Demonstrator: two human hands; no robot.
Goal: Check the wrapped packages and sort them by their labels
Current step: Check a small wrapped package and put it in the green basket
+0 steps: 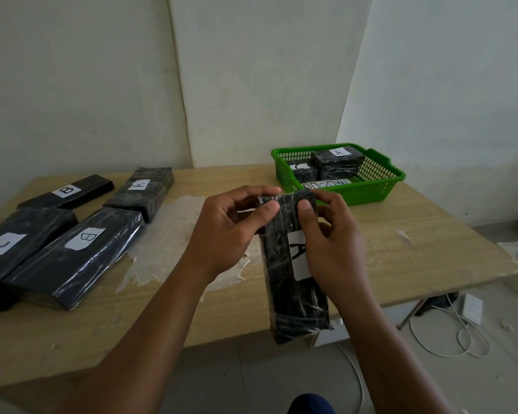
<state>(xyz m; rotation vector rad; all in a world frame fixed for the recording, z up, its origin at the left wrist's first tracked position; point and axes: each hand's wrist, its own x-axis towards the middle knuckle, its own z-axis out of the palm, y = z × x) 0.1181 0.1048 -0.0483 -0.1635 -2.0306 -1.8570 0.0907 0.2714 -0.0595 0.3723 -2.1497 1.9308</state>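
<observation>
The person is holding a black wrapped package marked A [290, 264] above the near right part of the wooden table [401, 222], its long side running from far to near and its white label facing up. The left hand [231, 231] is pinching the far left corner of this package between thumb and curled fingers. The right hand [332, 243] is gripping the far right edge, its thumb lying on the top face just above the label and partly covering the label's right side.

At the far right of the table a green plastic basket [380, 186] is holding a package labelled A [338, 162], a smaller package labelled C [304, 171] just to its left, and a white slip of paper with writing [326, 184] lying at the near side.

On the left of the table four more wrapped packages are lying flat: a slim one labelled B [66, 191] at the far left, one labelled A [141, 192] to its right, one labelled C [21, 243] at the near left, and a long one labelled B [75, 255] touching it on the right

White cables [449, 333] are lying on the floor to the right of the table
</observation>
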